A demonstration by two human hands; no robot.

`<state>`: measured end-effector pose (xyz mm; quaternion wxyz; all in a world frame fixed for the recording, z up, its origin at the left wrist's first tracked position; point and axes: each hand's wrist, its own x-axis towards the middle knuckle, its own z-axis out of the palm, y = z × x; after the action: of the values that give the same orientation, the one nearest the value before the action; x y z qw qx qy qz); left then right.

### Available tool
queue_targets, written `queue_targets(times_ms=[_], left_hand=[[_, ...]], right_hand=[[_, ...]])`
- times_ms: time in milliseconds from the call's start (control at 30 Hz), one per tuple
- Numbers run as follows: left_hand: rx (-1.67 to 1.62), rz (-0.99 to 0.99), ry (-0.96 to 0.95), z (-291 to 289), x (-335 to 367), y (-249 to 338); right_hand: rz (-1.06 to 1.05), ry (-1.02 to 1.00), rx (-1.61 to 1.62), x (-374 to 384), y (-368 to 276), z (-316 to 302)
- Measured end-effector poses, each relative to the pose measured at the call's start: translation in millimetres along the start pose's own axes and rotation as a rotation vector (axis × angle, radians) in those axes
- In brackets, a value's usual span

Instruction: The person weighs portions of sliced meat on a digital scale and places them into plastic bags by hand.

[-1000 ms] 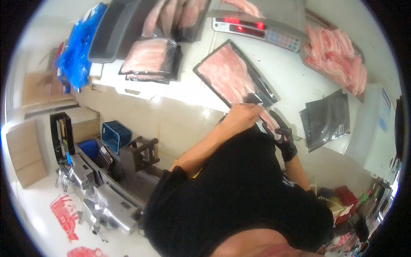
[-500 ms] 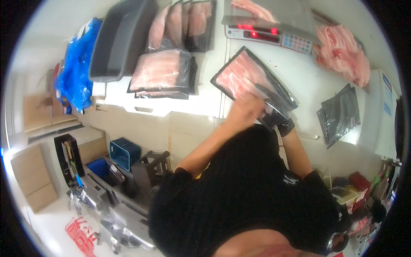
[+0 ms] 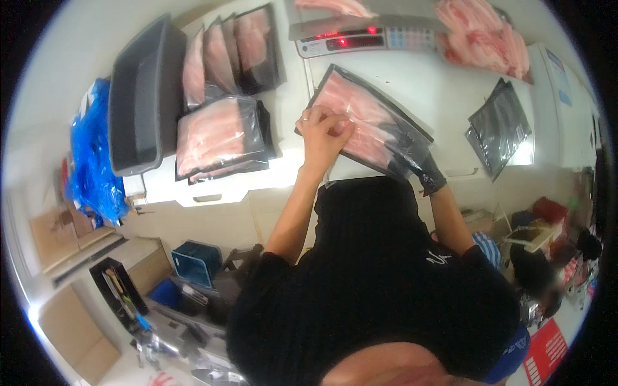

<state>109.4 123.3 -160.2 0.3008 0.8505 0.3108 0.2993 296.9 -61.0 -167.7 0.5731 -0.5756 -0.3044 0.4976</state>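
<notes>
A clear-fronted, black-backed plastic bag of sliced pink meat [image 3: 360, 103] lies slantwise on the white counter in front of me. My left hand [image 3: 324, 135] is bare, with a ring, and its curled fingers pinch the bag's film along the left side. My right hand [image 3: 409, 151] wears a black glove and reaches into the bag's lower right end. Its fingers look stretched flat over the meat beneath the clear film, though dark plastic partly hides them. Filled meat bags [image 3: 215, 135] lie stacked to the left.
More filled bags [image 3: 254, 48] lean behind that stack, beside a grey tub [image 3: 135, 96] and blue plastic sheeting [image 3: 96, 154]. A scale [image 3: 347, 44] carrying meat stands at the back. Loose sliced meat [image 3: 483, 42] is piled at back right, with empty black bags [image 3: 499, 128] nearer.
My left hand has moved from the bag's lower middle, near the glove, to its left edge and pinches there. The view has shifted, and the right hand stays at the bag's lower right end.
</notes>
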Motion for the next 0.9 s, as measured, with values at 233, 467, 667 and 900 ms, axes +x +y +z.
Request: queue_targets(times_ms=[233,467,667,900], left_hand=[[-0.037,-0.002,0.011,4,-2,-5],[0.057,0.019,0.019,4,-7,5],[0.013,0.008,0.061,11,-10,6],[-0.024,-0.033,0.135,7,-14,7]], right_hand=[[0.064,0.191,0.205,-24,31,7],[0.03,0.224,0.648,-21,43,13],[-0.06,0.225,0.497,-15,47,14],[-0.089,0.264,0.059,-45,23,2]])
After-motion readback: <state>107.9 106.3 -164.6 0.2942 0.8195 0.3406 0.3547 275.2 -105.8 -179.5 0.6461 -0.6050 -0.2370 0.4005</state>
